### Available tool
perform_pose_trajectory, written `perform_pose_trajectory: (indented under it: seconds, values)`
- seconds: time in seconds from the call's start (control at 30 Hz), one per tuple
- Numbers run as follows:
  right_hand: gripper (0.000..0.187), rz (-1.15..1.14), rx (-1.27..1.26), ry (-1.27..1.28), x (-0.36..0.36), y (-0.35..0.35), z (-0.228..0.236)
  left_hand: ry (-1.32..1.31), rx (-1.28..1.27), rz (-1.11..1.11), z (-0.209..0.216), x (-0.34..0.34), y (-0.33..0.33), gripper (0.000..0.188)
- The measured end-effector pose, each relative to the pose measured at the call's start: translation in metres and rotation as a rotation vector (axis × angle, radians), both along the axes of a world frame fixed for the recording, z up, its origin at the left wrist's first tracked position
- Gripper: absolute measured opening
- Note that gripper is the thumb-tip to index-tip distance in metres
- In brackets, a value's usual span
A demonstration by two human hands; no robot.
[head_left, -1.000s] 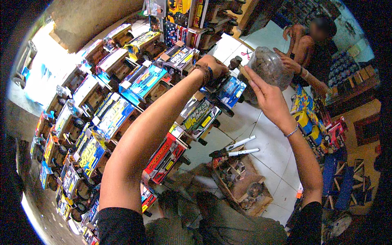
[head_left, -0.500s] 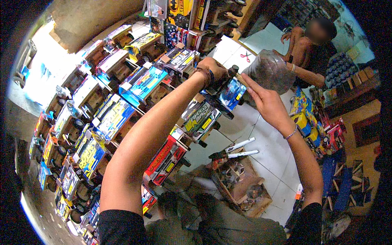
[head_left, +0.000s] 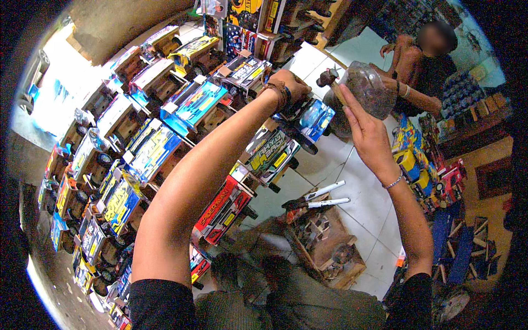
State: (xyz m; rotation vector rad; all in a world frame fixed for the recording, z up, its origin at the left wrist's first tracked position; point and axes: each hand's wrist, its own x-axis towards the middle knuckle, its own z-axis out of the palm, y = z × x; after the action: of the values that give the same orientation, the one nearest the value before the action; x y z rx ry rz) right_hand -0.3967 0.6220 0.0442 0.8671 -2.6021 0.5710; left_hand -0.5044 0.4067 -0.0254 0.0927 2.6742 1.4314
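The blue toy truck (head_left: pixel 317 120) sits at the near end of a row on the tiled floor (head_left: pixel 374 220), below and beside the person's left hand (head_left: pixel 294 87). That hand curls down over the far part of the truck, but its fingertips are hidden, so whether they are clamped on anything cannot be told. The right hand (head_left: pixel 367 137) is closed around the handle of a hammer (head_left: pixel 328 77), whose head hangs just beside the left hand. On the truck, a printed panel and at least one black wheel (head_left: pixel 307 142) are already in place, so its main build looks well advanced; the spot being hammered is covered, and how much fixing is left does not show. Next to it, a green-and-black truck (head_left: pixel 270 154) and a red truck (head_left: pixel 223 212) also carry panels and wheels, as do many in the rows (head_left: pixel 151 151) to the left, which look largely assembled. Nearer the person lies a wooden box (head_left: pixel 346 278) of small scraps, with a white-handled tool (head_left: pixel 328 204) at its edge. Beyond the hammer stands a clear plastic bag (head_left: pixel 360 93), and a co-worker (head_left: pixel 405 71) sits behind it.
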Motion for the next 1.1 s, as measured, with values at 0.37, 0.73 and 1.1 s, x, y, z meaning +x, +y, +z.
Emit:
perform_pose_trajectory:
  seconds: [0.37, 0.73, 1.1]
  values:
    - [0.046, -0.224, -0.189, 0.012, 0.018, 0.039, 0.003, -0.05, 0.077, 0.0, 0.001, 0.002, -0.005, 0.04]
    - [0.038, -0.908, 0.001, -0.45, 0.25, 0.19, -0.099, 0.054, -0.047, -0.163, -0.004, -0.029, -0.039, 0.055]
    - [0.048, -0.919, -0.138, -0.391, 0.328, 0.244, -0.174, -0.028, -0.203, -0.781, 0.048, 0.197, 0.065, 0.036]
